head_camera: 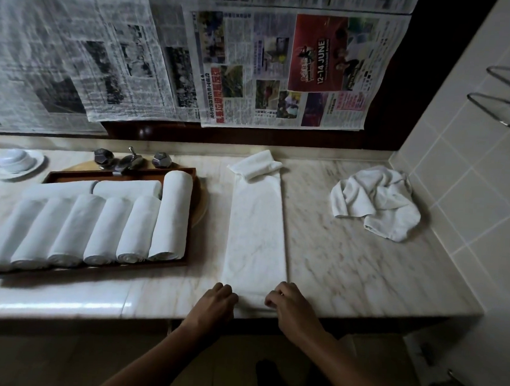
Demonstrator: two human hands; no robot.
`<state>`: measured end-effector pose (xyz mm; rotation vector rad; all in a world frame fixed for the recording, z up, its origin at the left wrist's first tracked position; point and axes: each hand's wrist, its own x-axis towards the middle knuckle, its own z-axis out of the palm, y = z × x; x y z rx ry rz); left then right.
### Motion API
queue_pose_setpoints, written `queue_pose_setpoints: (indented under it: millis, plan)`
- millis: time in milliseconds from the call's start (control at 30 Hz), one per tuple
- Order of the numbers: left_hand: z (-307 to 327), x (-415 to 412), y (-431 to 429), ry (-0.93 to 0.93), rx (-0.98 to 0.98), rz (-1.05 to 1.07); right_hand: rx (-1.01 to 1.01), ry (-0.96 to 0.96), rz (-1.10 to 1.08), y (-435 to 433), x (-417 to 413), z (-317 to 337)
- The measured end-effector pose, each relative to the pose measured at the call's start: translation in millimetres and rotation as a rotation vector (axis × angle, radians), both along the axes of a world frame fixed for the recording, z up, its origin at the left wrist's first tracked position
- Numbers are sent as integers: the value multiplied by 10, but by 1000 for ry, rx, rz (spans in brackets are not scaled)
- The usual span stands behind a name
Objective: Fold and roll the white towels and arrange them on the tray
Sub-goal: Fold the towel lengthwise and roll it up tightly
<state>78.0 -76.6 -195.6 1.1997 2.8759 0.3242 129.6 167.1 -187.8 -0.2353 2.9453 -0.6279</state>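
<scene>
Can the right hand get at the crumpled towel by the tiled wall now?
Probably yes. The crumpled towel lies uncovered on the counter, beyond and right of the right hand, bare marble between. That hand grips the folded towel at its near edge, so it must release first.

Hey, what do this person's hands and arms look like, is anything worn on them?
The left hand and right hand are bare, with no gloves. The left arm and right arm show no sleeves, watch or bracelet down to the frame's edge. It is too dim and blurred to tell about rings.
</scene>
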Motion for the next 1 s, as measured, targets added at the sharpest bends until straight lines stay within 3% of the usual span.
queue_pose_setpoints:
  millis: [267, 500, 733, 833, 1000]
  plan:
    - [-13, -43, -146, 23, -99, -91, 93, 50, 134, 57, 33, 41]
    - [47, -102, -151, 1, -53, -100, 136, 7, 152, 93, -12, 53]
    - [191, -65, -109, -303, 174, 189, 88, -71, 105, 191, -72, 90]
    - [208, -107, -124, -350, 277, 269, 65, -119, 67, 238, -100, 104]
    - [279, -172, -70, -439, 222, 366, -58, -192, -58, 286, -192, 110]
